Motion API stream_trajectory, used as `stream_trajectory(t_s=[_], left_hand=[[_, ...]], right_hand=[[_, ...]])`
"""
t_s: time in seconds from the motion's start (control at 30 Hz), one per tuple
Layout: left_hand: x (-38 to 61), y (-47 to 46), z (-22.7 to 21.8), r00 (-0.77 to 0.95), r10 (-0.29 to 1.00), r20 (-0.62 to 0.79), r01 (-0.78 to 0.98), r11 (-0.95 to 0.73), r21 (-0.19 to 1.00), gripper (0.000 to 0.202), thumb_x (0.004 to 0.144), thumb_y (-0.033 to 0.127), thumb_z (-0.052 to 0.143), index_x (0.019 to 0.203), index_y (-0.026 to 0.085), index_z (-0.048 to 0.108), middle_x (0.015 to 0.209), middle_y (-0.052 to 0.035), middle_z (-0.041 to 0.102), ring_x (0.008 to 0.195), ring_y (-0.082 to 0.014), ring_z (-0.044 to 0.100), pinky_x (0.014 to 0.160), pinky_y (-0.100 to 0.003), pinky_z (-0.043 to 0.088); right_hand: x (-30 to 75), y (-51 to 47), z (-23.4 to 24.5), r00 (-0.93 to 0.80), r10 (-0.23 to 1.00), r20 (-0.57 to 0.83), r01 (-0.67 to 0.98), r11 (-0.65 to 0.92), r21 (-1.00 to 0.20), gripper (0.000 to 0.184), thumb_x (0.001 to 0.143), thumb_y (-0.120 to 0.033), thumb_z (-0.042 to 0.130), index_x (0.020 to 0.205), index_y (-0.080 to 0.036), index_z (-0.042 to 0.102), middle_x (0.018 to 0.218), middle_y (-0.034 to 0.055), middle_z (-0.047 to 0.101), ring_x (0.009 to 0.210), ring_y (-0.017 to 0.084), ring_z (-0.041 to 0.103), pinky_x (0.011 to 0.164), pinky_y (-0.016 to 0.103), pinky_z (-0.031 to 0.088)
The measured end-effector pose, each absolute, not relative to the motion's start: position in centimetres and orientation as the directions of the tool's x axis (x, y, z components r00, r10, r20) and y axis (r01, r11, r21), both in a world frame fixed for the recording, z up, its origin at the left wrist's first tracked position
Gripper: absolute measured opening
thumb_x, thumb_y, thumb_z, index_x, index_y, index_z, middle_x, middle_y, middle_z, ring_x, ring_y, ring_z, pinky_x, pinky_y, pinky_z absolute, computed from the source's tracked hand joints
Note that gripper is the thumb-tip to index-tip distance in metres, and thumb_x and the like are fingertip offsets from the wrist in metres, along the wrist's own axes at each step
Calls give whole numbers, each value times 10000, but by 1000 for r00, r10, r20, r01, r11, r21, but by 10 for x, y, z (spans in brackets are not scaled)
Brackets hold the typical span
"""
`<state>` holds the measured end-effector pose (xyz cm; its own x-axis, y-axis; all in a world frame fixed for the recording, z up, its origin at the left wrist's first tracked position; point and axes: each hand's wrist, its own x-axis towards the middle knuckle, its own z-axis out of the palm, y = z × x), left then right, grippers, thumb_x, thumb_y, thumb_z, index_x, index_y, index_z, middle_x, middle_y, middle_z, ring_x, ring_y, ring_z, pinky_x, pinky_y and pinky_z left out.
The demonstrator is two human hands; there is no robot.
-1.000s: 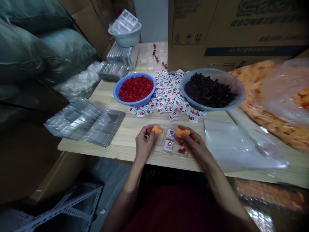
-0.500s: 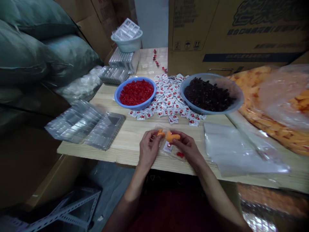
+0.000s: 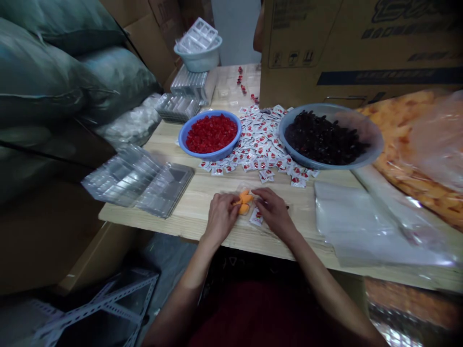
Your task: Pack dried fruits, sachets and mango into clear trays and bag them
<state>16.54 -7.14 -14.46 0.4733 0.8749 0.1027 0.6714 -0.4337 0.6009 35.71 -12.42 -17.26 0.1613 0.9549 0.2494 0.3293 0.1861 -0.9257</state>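
A big cardboard box [image 3: 361, 48] stands along the back of the wooden table [image 3: 202, 190]. At the right lies a clear bag of orange pieces [image 3: 415, 140], with a plastic sheet [image 3: 354, 217] in front of it. A stack of clear trays [image 3: 141, 180] overhangs the table's left corner.

Mid-table sit 2 basins: a grey basin [image 3: 369, 140] of dark pieces and a blue bowl [image 3: 188, 140] of red pieces. A heap of small white-and-red sachets [image 3: 260, 144] is spread between them.

At the near edge the 2 hands meet.

- **Left hand** [image 3: 220, 219]: curled, its thumb and forefinger tips closed on the orange pieces [image 3: 245, 202].
- **Right hand** [image 3: 273, 212]: lies bent over a small clear tray (barely visible under it), fingertips touching the same orange pieces. Whether it grips them I cannot tell.

The pieces lie between the hands, and 1 sachet [image 3: 256, 218] is just below them.
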Motion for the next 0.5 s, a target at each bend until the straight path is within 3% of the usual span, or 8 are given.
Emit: stream_trajectory(t_s=[0.1, 0.27, 0.5], left_hand=[[171, -75, -148, 453, 879, 152, 785, -473, 399, 166, 897, 260, 615, 1018, 220, 721, 1021, -106, 634, 981, -280, 521, 835, -415, 414], [172, -77, -145, 512, 849, 130, 813, -528, 247, 237, 961, 335, 533, 955, 244, 752, 965, -99, 608, 956, -275, 488, 781, -406, 393], [174, -84, -141, 545, 811, 214, 767, -585, 262, 273, 968, 329, 535, 1175, 254, 697, 1081, -98, 630, 1022, -266, 506, 836, -418, 405]], right_hand=[[350, -123, -172, 64, 958, 279, 455, 220, -863, 280, 906, -142, 546, 1112, -243, 707, 1152, 103, 641, 1102, 249, 612, 982, 428, 499], [344, -122, -172, -38, 967, 254, 657, 215, -723, 249, 962, -141, 492, 1047, -170, 723, 1137, 147, 645, 1098, 261, 600, 965, 429, 512], [350, -126, -173, -42, 957, 287, 677, 239, -696, 253, 983, -160, 476, 1026, -157, 726, 1105, 143, 661, 1080, 245, 606, 965, 403, 522]])
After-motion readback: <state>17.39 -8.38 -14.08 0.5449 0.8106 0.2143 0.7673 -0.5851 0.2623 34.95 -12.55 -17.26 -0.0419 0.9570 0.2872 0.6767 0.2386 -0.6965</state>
